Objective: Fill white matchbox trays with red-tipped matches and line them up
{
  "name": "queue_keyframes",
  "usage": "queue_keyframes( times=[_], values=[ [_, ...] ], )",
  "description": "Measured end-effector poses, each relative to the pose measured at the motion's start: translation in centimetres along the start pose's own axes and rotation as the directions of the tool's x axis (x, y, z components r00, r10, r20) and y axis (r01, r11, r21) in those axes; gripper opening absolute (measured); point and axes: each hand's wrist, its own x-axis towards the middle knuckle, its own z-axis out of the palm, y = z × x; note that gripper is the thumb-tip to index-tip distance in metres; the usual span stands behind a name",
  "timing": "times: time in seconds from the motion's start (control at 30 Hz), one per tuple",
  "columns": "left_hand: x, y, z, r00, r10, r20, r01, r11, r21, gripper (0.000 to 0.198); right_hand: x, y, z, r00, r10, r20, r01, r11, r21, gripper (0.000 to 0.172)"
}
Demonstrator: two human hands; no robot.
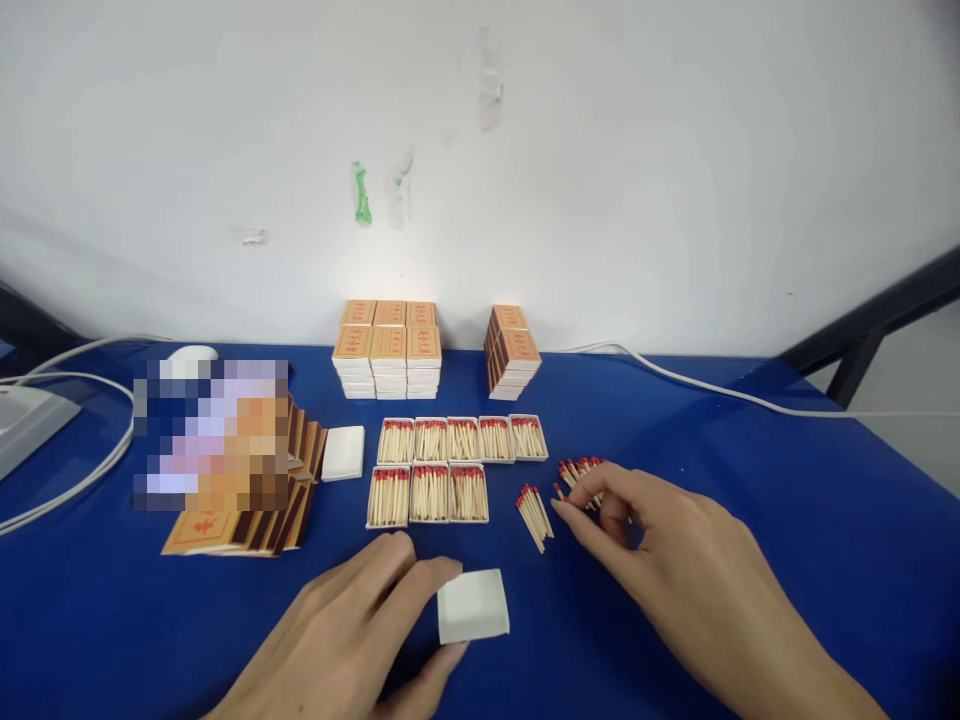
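Step in hand, as judged: filling an empty tray with matches. Left hand grips the empty white tray on the near bench. Right hand pinches at the loose matches, right of and beyond the tray. Next move calls for an aligned bundle.

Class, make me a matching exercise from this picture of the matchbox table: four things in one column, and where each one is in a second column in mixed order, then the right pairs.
Things
1. empty white tray
2. loose matches
3. filled trays
4. stacked closed boxes

Places
A. at the back, by the wall
B. in two rows mid-table
C. at the left hand's fingertips
D. under the right hand's fingertips

Pairs: 1-C, 2-D, 3-B, 4-A
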Motion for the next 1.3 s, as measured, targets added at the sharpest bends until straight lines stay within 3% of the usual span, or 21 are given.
queue_keyframes(
  times=[0.1,0.27,0.73,1.03,1.13,1.3],
  values=[
    [0.0,0.0,0.1,1.000,-0.001,-0.020,0.001,1.000,0.016,0.021,0.0,-0.2,0.1,0.998,0.027,0.063,-0.030,0.998,0.046,0.033],
    [-0.3,-0.2,0.3,1.000,0.000,-0.007,0.000,1.000,-0.009,0.022,0.0,-0.1,0.3,0.997,0.046,0.069,-0.051,0.995,0.081,0.030],
    [0.0,-0.1,0.0,1.000,0.012,0.008,-0.013,1.000,0.011,0.022,0.1,-0.2,0.8,0.999,0.010,-0.047,-0.010,1.000,0.001,0.036],
    [-0.1,-0.3,0.1,1.000,0.020,-0.003,-0.020,1.000,0.006,0.024,0.0,-0.3,0.8,0.998,-0.026,0.064,0.025,0.999,0.023,0.036],
    [-0.1,-0.2,0.1,1.000,0.018,0.016,-0.018,1.000,0.006,0.023,0.0,-0.1,0.8,0.999,-0.036,-0.017,0.036,0.999,-0.018,0.037],
    [-0.4,-0.1,0.2,1.000,0.015,-0.010,-0.015,0.999,0.036,0.025,0.2,1.0,0.8,0.987,0.009,-0.163,-0.053,0.962,-0.269,0.039]
  ],
)
